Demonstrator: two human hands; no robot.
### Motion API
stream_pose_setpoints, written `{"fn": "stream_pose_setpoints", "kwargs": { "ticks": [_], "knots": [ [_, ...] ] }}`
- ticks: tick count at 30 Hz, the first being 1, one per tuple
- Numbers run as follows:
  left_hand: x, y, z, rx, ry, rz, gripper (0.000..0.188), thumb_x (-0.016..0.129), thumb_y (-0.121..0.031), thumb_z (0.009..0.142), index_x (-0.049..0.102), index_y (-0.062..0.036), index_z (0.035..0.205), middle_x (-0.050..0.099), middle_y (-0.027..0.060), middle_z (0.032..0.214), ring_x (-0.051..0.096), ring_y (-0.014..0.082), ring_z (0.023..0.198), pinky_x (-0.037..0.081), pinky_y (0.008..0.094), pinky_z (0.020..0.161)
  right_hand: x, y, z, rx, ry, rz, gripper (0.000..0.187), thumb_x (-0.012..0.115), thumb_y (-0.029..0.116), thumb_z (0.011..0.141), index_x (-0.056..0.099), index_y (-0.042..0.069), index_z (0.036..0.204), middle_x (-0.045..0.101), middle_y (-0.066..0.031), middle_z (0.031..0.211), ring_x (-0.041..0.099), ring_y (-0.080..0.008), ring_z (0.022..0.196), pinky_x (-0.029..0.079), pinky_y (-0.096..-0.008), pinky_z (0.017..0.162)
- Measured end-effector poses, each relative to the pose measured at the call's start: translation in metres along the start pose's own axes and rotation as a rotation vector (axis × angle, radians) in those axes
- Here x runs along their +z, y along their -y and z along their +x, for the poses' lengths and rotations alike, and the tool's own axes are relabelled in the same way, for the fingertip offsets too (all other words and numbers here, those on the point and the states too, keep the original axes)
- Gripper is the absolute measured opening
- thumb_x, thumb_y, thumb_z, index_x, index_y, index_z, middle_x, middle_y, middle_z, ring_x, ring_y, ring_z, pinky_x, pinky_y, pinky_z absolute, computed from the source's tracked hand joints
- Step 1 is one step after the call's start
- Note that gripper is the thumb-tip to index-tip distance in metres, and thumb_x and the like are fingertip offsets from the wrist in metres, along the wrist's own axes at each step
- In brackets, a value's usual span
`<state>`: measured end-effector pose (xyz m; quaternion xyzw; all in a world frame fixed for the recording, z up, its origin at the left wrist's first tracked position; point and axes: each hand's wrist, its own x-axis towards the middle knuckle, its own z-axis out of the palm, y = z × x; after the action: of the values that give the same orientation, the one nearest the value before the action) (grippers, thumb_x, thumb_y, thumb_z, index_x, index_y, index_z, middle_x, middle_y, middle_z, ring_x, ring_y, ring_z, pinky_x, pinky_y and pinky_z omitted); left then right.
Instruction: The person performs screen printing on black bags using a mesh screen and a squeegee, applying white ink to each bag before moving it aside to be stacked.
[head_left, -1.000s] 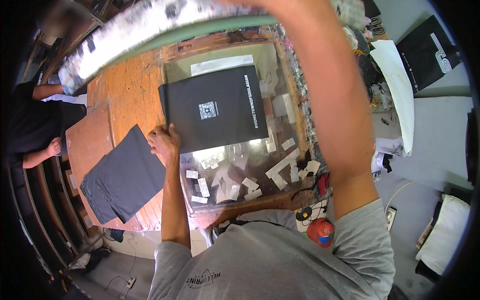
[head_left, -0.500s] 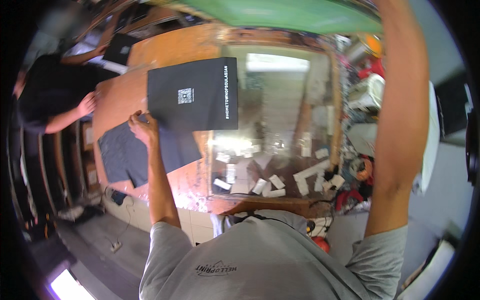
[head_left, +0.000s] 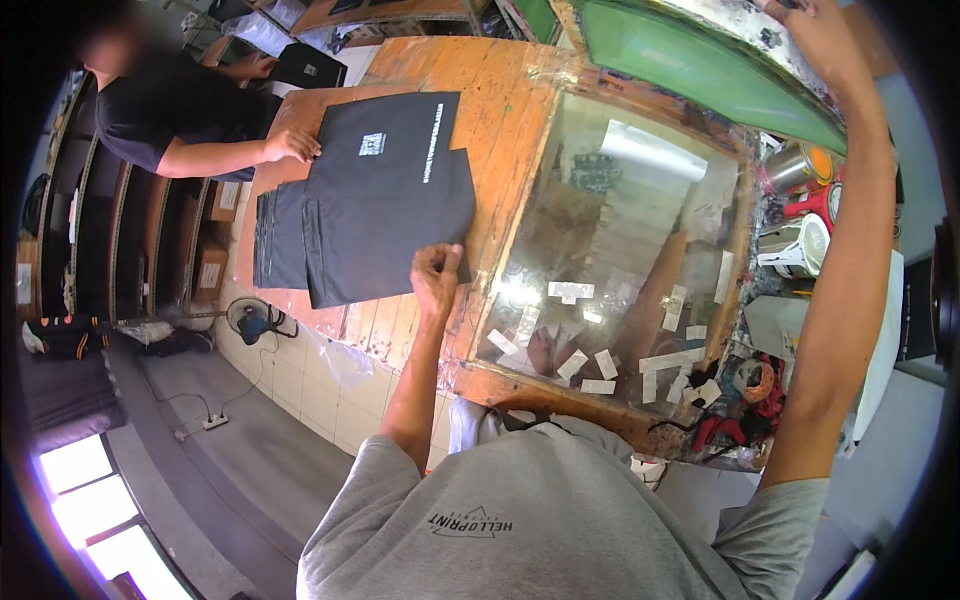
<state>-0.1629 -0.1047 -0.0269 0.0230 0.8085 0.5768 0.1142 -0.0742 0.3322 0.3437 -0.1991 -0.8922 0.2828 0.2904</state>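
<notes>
My left hand (head_left: 437, 275) is closed in a pinch at the lower right corner of an unprinted black sheet (head_left: 400, 245), apparently fabric. A second black sheet (head_left: 390, 150), with a white square code and a line of white lettering, lies on or against its upper part; where one ends is hard to make out. High at the right, my raised right hand (head_left: 800, 18) is closed on the stained rim of a green screen frame (head_left: 690, 70), which is tilted up. Its fingers are partly cut off. A co-worker's hand (head_left: 291, 147) touches the printed sheet's left edge.
A glass pane (head_left: 560, 240) with white tape pieces is set in the wooden table (head_left: 420, 65). Paint cans (head_left: 795, 165) and a white tub (head_left: 795, 245) stand at the right. Shelves (head_left: 125, 240), a small fan (head_left: 250, 318) and a cable lie left.
My left hand has gone from the printed sheet's lower left corner to the unprinted sheet's lower right corner. The printed sheet has shifted left off the glass, and the co-worker's hand now touches it.
</notes>
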Motion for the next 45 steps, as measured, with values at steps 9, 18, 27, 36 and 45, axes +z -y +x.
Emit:
{"fn": "stream_pose_setpoints", "kwargs": {
  "ticks": [9, 18, 27, 36, 45],
  "knots": [
    [0.097, -0.018, -0.016, 0.478, 0.269, 0.914, 0.055, 0.054, -0.041, 0.102, 0.048, -0.0225, 0.153, 0.024, 0.0201, 0.168, 0.009, 0.0486, 0.156, 0.002, 0.0814, 0.112, -0.011, 0.010, -0.007, 0.066, 0.058, -0.154, 0.038, 0.069, 0.006, 0.087, 0.071, 0.006, 0.126, 0.075, -0.0154, 0.114, 0.068, -0.0215, 0.100, 0.051, -0.0343, 0.091],
    [0.249, -0.049, -0.064, 0.974, 0.670, 0.825, 0.053, 0.046, -0.040, 0.106, 0.045, -0.0202, 0.155, 0.025, 0.0177, 0.168, 0.010, 0.0461, 0.156, 0.005, 0.0794, 0.114, -0.023, 0.003, -0.008, 0.046, 0.154, -0.147, 0.030, 0.061, 0.007, 0.085, 0.078, 0.010, 0.109, 0.075, -0.0204, 0.097, 0.072, -0.0289, 0.083, 0.055, -0.0425, 0.079],
    [0.237, -0.053, -0.078, 0.850, 0.638, 0.735, 0.055, 0.052, -0.034, 0.103, 0.046, -0.0146, 0.155, 0.025, 0.0197, 0.168, 0.013, 0.0413, 0.157, 0.001, 0.0726, 0.119, -0.020, -0.008, 0.014, -0.131, 0.138, -0.565, 0.031, 0.061, 0.009, 0.083, 0.077, -0.002, 0.107, 0.074, -0.0245, 0.101, 0.074, -0.0322, 0.089, 0.059, -0.0385, 0.081],
    [0.215, -0.041, -0.089, 0.863, 0.572, 0.928, 0.063, 0.056, -0.043, 0.099, 0.046, -0.0151, 0.155, 0.029, 0.0145, 0.167, 0.013, 0.0368, 0.158, -0.003, 0.0724, 0.119, -0.020, -0.005, 0.008, -0.061, 0.129, -0.528, 0.032, 0.063, 0.009, 0.083, 0.075, -0.004, 0.110, 0.073, -0.0250, 0.104, 0.073, -0.0299, 0.088, 0.059, -0.0362, 0.078],
    [0.215, -0.035, -0.090, 0.883, 0.533, 0.946, 0.064, 0.056, -0.045, 0.099, 0.046, -0.0154, 0.155, 0.029, 0.0141, 0.167, 0.014, 0.0361, 0.158, -0.004, 0.0750, 0.117, -0.018, 0.001, 0.002, -0.020, 0.130, -0.514, 0.034, 0.064, 0.009, 0.084, 0.073, -0.007, 0.113, 0.073, -0.0255, 0.106, 0.073, -0.0276, 0.088, 0.059, -0.0339, 0.075]
  ]
}}
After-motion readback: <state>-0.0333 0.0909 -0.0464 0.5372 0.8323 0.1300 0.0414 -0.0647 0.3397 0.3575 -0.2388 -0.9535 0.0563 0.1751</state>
